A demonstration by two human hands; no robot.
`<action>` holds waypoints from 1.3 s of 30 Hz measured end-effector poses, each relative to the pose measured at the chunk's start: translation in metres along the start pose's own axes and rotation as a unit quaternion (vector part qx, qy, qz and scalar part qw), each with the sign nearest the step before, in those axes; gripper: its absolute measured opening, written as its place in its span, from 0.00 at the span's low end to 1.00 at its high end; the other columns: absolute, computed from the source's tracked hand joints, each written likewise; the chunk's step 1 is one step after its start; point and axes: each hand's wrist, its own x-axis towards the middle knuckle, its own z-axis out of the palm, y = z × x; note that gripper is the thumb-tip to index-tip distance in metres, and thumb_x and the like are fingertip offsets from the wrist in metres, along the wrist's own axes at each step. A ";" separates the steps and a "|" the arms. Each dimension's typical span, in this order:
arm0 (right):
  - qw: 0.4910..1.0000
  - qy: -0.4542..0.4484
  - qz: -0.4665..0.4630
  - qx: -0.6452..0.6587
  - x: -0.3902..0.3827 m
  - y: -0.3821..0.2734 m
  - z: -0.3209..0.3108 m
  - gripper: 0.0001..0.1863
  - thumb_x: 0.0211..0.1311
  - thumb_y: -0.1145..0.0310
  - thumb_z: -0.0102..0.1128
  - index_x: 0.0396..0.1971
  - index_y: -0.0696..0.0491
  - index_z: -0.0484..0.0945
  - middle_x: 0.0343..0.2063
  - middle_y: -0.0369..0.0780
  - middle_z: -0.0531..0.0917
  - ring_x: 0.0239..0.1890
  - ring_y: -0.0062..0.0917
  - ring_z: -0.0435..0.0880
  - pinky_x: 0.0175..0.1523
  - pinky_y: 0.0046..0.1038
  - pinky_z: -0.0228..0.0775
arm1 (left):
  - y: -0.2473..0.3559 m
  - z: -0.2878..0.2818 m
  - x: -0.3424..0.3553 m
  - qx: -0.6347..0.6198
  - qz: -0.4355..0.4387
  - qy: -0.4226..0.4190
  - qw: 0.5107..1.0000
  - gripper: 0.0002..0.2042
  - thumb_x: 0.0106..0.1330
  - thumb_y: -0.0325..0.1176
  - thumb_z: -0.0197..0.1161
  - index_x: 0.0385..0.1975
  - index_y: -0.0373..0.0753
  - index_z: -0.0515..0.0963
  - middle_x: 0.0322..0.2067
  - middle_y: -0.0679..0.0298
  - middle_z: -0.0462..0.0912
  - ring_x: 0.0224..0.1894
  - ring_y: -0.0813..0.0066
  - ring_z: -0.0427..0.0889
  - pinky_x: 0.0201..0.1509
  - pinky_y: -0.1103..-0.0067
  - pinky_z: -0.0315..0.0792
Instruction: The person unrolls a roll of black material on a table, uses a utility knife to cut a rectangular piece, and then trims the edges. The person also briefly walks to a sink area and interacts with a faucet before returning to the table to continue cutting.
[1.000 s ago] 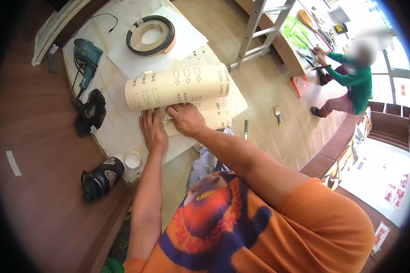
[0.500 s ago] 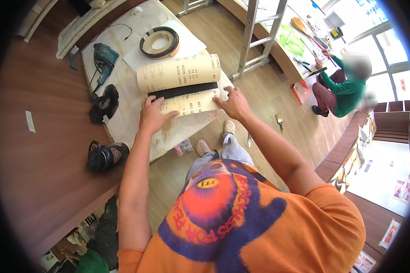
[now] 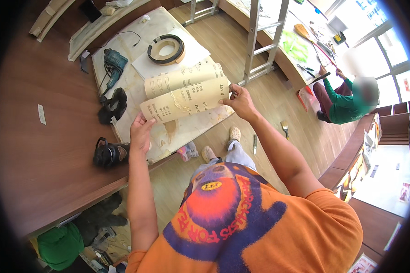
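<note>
A wide sheet of sandpaper with a printed tan backing curls over the worktable in front of me. Its far part is rolled up, and the near part lifts toward me. At the lower left corner my left hand grips the edge between thumb and fingers. My right hand pinches the right edge. The dark grit side, underneath, is hidden now. Just beyond the roll lie ring-shaped coils of black and tan strip on a white sheet.
On the pale worktable lie a teal power drill and a black furry item. A black bottle stands at left. A ladder rises beyond. A brush and scraper lie on the floor. A co-worker crouches at right.
Both hands have raised the near edge of the sandpaper and folded it up over the dark grit strip, which no longer shows. My view has shifted slightly.
</note>
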 end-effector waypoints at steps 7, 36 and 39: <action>0.986 0.033 -0.162 -0.013 -0.009 -0.004 0.008 0.10 0.53 0.82 0.78 0.32 0.56 0.83 0.36 0.37 0.87 0.37 0.23 0.82 0.43 0.27 0.73 | 0.000 -0.002 -0.015 -0.112 -0.215 0.200 0.949 0.30 0.73 0.49 0.68 0.67 0.37 0.71 0.65 0.47 0.76 0.65 0.51 0.80 0.74 0.45 0.69; 0.861 -0.164 0.320 0.360 -0.041 0.040 -0.024 0.27 0.65 0.77 0.75 0.62 0.60 0.75 0.51 0.46 0.89 0.47 0.32 0.94 0.53 0.34 0.91 | -0.026 0.043 -0.060 -0.133 -0.201 -0.051 0.969 0.43 0.62 0.11 0.67 0.80 0.42 0.66 0.65 0.59 0.79 0.64 0.65 0.82 0.69 0.69 0.78; 0.864 -0.155 0.317 0.358 -0.038 0.046 -0.025 0.27 0.66 0.77 0.74 0.63 0.60 0.74 0.52 0.46 0.88 0.46 0.32 0.94 0.52 0.33 0.91 | -0.028 0.049 -0.060 -0.133 -0.176 -0.047 0.974 0.40 0.64 0.14 0.70 0.78 0.42 0.67 0.63 0.59 0.81 0.63 0.65 0.83 0.67 0.69 0.80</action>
